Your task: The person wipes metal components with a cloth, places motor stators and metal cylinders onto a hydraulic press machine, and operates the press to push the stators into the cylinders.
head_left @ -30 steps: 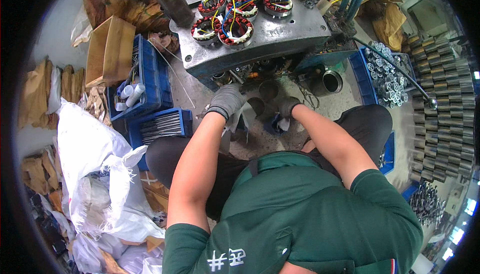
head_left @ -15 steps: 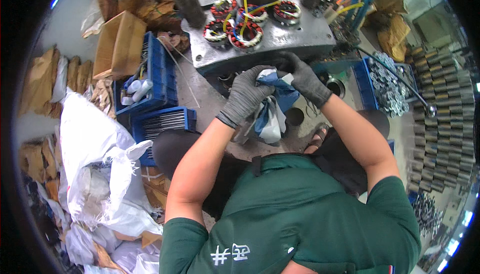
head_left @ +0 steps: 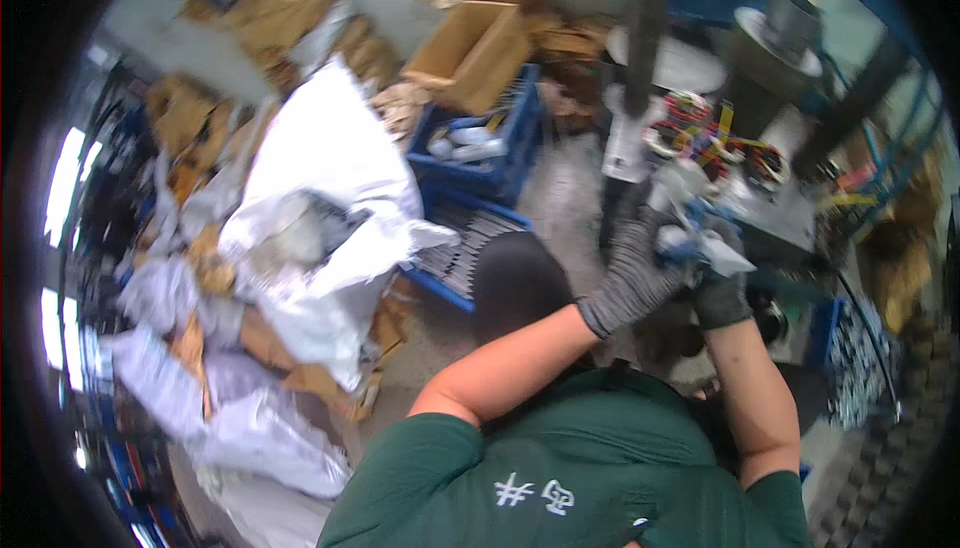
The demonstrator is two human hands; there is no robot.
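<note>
Both hands wear grey knitted gloves and meet at the right of the head view, in front of a metal machine block (head_left: 785,223). A crumpled blue and white cloth (head_left: 682,240) is bunched between them. My left hand (head_left: 638,273) is closed on the cloth's left side. On its other side my right hand (head_left: 722,300) grips it too, its fingers partly hidden by the cloth. Just beyond, several ring-shaped wire coils (head_left: 768,164) with red, white and yellow leads sit on the block. The picture is blurred here.
Left of my knee stand a blue crate of metal rods (head_left: 462,248), a blue crate of bottles (head_left: 520,138) and a wooden box (head_left: 455,63). A big white sack (head_left: 325,163) lies farther left. At right is a blue bin of metal parts (head_left: 858,358); upright posts (head_left: 645,38) flank the coils.
The view has swung left, so the machine, coils and my hands now appear farther right and the white sack nearer the middle. Both hands still hold the cloth, which is bunched differently.
</note>
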